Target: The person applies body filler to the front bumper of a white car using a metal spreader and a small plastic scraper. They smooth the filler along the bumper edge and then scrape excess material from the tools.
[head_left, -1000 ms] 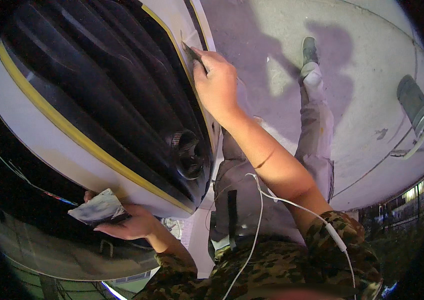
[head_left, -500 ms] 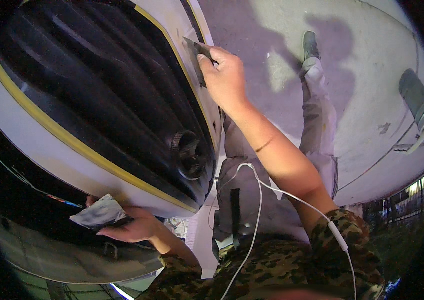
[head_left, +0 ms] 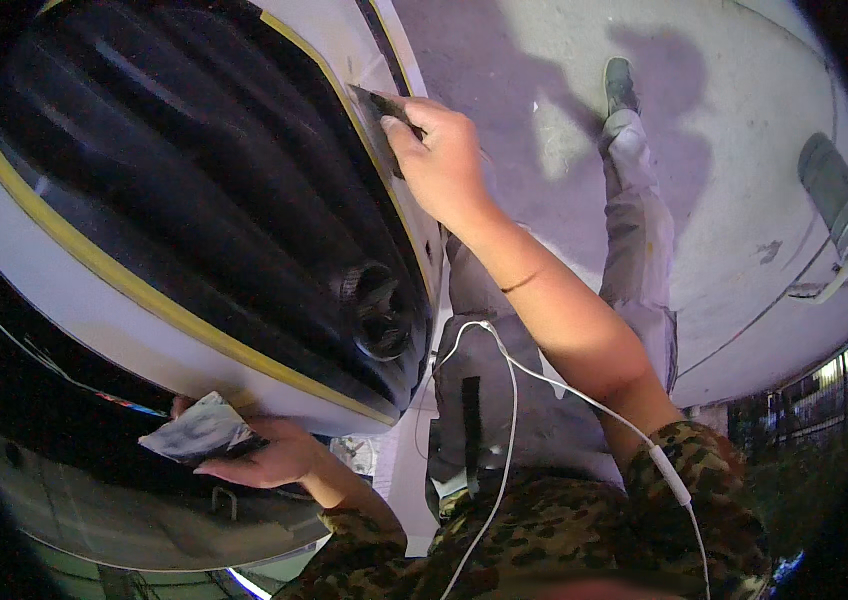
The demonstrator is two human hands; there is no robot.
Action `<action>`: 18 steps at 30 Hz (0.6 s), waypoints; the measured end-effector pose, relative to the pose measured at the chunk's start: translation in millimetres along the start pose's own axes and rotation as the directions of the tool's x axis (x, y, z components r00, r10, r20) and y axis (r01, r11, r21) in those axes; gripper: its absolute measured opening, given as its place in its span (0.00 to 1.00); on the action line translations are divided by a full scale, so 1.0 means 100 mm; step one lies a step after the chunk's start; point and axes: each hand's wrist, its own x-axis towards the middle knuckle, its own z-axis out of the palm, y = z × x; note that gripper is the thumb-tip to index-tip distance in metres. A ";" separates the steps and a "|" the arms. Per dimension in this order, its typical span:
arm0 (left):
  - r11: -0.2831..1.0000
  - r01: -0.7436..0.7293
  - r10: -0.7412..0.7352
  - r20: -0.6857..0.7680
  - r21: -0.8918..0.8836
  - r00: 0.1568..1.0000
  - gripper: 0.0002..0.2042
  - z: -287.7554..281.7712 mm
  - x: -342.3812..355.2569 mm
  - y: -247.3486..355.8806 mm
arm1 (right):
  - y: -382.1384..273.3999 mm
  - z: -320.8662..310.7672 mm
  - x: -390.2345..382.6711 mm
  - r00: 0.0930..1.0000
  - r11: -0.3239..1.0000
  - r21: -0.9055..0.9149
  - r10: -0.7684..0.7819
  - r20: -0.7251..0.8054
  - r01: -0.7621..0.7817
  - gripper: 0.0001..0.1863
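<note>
My right hand (head_left: 436, 150) is closed on a thin dark putty knife (head_left: 376, 102), whose blade meets the white curved panel (head_left: 356, 58) at its yellow-taped border. Lower left, my left hand (head_left: 269, 452) has its fingers wrapped under a small flat plate (head_left: 202, 428) smeared with grey-white paste. That plate is close to the panel's lower white band (head_left: 94, 288). Between the two hands lies a black ribbed surface (head_left: 194, 200), framed by yellow masking tape (head_left: 159, 300). A round black fitting (head_left: 376, 312) sits near its right end.
A white cable (head_left: 514, 400) hangs in front of my body and over my right upper arm. Pale concrete floor (head_left: 734, 220) stretches to the right, with my shoe (head_left: 620, 88) on it. A grey shoe-like object (head_left: 829, 180) is at the far right.
My right hand and the putty knife have shifted slightly to the left along the white panel. The left hand with the plate has hardly moved.
</note>
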 end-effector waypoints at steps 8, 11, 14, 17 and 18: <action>0.706 0.241 -0.390 -0.082 -0.666 0.917 0.27 0.05 0.02 -0.01 | 0.00 0.00 -0.07 0.996 0.994 -0.097 -0.046 -0.078 0.038 0.14; 0.997 0.061 -0.063 0.047 0.042 0.997 0.27 -0.02 0.00 -0.01 | -0.04 0.08 -0.08 0.992 0.987 -0.127 -0.109 -0.069 0.099 0.15; 0.967 0.177 -0.175 0.029 -0.184 0.984 0.30 -0.03 0.00 -0.06 | -0.06 0.11 -0.14 0.990 0.975 -0.176 -0.140 -0.010 0.136 0.17; 0.685 0.362 -0.426 0.056 -0.633 0.903 0.32 0.01 -0.02 -0.11 | -0.05 0.07 -0.19 0.992 0.979 -0.158 -0.124 0.028 0.127 0.16; 0.649 0.362 -0.444 0.053 -0.669 0.895 0.31 0.02 -0.03 -0.12 | -0.04 0.05 -0.19 0.996 0.987 -0.128 -0.092 0.012 0.093 0.16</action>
